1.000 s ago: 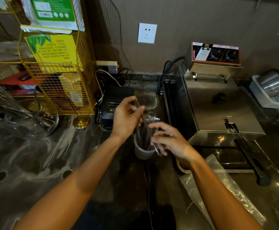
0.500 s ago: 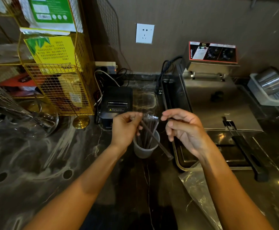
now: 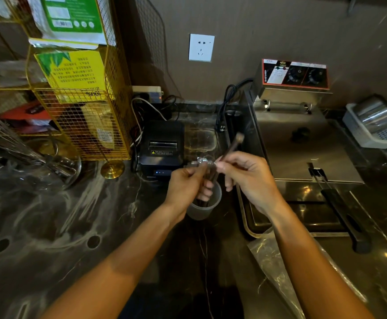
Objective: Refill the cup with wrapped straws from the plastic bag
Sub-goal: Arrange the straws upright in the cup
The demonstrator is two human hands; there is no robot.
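Both hands at the cup (image 3: 205, 204) of straws (image 3: 207, 178) on the counter (image 3: 49, 226).
The cup stands mid-counter, just left of the fryer (image 3: 303, 143). Left hand (image 3: 187, 184) closes around the bundle; right hand (image 3: 249, 178) pinches a single straw (image 3: 234, 143), tilted up-right. The bag (image 3: 273, 261) lies toward the counter's front right.

Left hand (image 3: 186, 188) gripping a bundle of wrapped straws (image 3: 207, 178) standing in the cup (image 3: 205, 207) on the dark counter (image 3: 49, 226). Right hand (image 3: 249, 180) pinching one tilted straw (image 3: 232, 145) above the cup. Plastic bag (image 3: 277, 270) lying by the right forearm.
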